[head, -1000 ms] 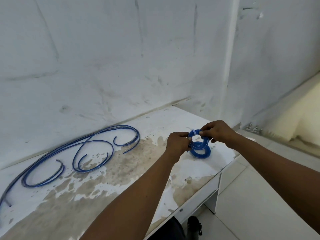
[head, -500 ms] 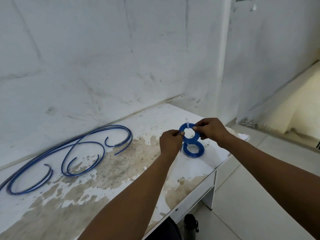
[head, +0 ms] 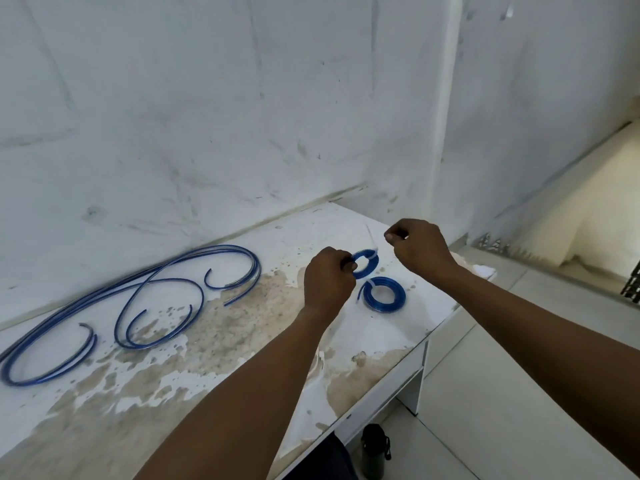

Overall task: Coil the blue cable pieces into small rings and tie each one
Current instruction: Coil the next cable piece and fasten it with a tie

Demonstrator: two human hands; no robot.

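Scene evenly lit by soft, diffuse light, brightest at rt on the pale floor (head: 571, 209), only faint shadows cast on the desk (head: 242, 341), no glare seen, wide-angle bowing at edges, slight softness throughout.

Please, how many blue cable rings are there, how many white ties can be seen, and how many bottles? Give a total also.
Blue rings: 2, one held in the left hand (ring), one lying on the table.
White ties: 2, one on each ring.
Bottles: 1, dark, on the floor.
Total: 5.
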